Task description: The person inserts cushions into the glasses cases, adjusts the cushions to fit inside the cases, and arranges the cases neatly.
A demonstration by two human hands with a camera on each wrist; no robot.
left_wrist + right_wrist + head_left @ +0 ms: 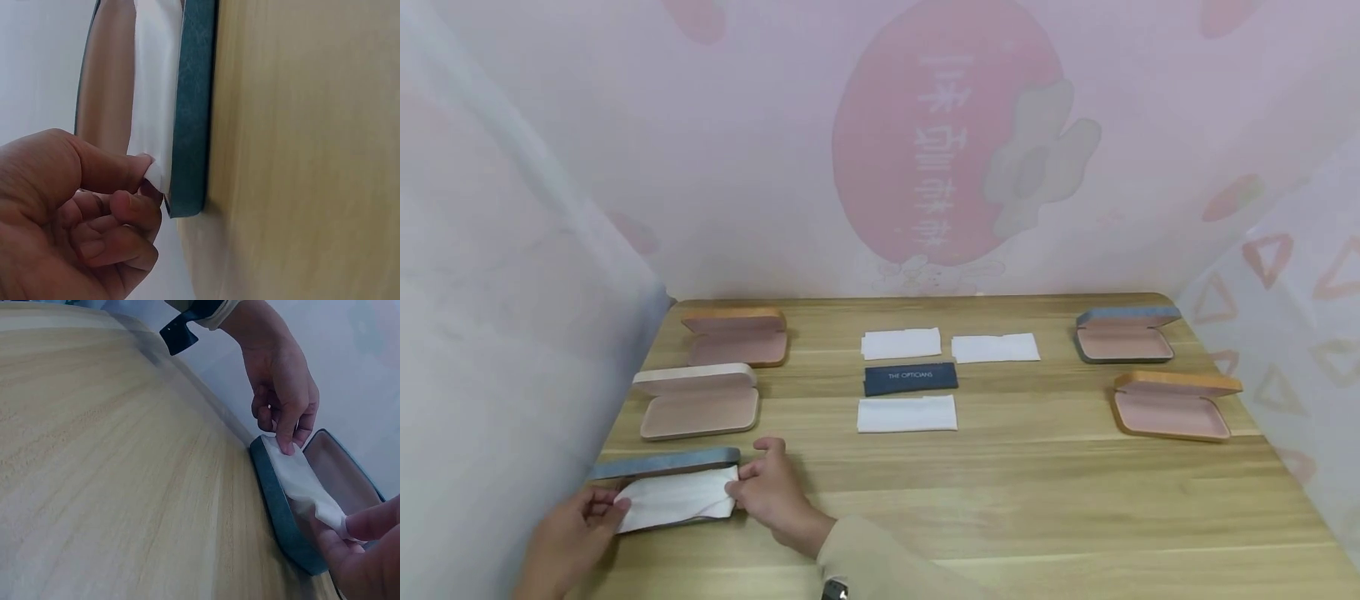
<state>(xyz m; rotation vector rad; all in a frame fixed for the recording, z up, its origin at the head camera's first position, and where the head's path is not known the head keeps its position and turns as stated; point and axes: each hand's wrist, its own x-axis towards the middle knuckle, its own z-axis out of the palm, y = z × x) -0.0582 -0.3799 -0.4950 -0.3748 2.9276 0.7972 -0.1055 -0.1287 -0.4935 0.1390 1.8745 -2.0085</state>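
Observation:
A folded white cloth (679, 497) lies over the bottom half of an open blue-green glasses case (666, 463) at the near left of the table. My left hand (574, 533) pinches the cloth's left end between thumb and fingers; the left wrist view shows that white corner (154, 174) in the pinch. At the other end, my right hand (778, 497) pinches the cloth's right edge. In the right wrist view the cloth (303, 481) sags slightly into the case (275, 506) between both hands. The case's lid stands up behind the cloth.
Behind are an open cream case (700, 403) and an orange one (737, 337). Mid-table lie white cloths (907, 414) and a dark cloth (910, 378) lettered THE OPTICIANS. At right stand a blue case (1126, 335) and an orange case (1176, 407), both open.

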